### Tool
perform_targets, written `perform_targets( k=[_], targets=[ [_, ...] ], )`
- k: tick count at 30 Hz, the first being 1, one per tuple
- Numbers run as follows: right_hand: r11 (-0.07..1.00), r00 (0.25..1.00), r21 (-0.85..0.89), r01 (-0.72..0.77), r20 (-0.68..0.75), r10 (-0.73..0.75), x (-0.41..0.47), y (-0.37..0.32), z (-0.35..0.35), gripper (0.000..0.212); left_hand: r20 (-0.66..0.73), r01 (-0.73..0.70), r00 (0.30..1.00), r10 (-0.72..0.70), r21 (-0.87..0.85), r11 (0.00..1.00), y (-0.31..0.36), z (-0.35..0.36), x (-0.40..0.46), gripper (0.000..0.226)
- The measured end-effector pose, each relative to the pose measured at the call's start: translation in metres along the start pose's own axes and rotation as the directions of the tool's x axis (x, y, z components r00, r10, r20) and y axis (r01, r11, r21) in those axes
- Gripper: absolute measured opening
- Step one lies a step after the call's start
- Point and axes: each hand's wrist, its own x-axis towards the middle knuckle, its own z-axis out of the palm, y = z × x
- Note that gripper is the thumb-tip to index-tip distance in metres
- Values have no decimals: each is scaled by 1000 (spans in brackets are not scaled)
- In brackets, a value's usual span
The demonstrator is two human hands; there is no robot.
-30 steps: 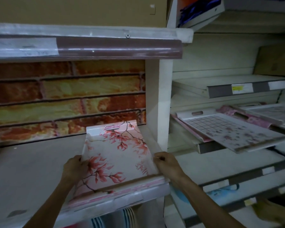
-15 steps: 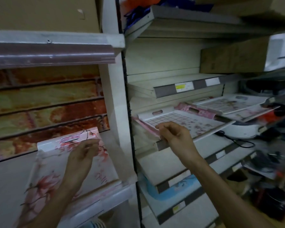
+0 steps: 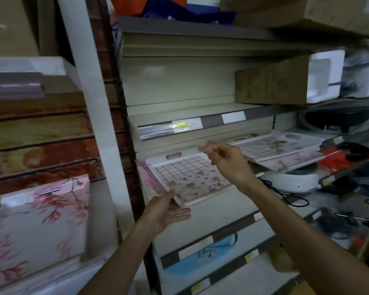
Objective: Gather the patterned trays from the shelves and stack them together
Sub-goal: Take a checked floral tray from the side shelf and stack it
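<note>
A white tray with a grid and small flowers (image 3: 188, 177) lies on the middle shelf of the right-hand rack, over a pink tray (image 3: 146, 177). My left hand (image 3: 166, 211) is open, palm up, at that tray's near left corner. My right hand (image 3: 226, 158) hovers over its far right corner with fingers loosely curled and apart, holding nothing. More patterned trays (image 3: 279, 150) lie further right on the same shelf. A tray with pink blossoms (image 3: 38, 222) rests alone on the left shelf.
A white upright post (image 3: 98, 116) divides the two racks. A cardboard box (image 3: 271, 84) sits on the shelf above. A white round appliance (image 3: 290, 182) with a black cable is under the right trays. A blue item (image 3: 200, 256) lies on a lower shelf.
Both hands left the blossom tray. My view swung right. My left hand crossed to the grid tray's near corner and my right hand moved to its far side.
</note>
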Motion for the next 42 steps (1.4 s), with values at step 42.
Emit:
perform_targets(
  k=[42],
  targets=[
    [892, 900, 151, -426, 173, 400, 0, 52, 64, 32, -371, -191, 834, 408, 500, 845, -19, -105, -142, 32]
  ],
)
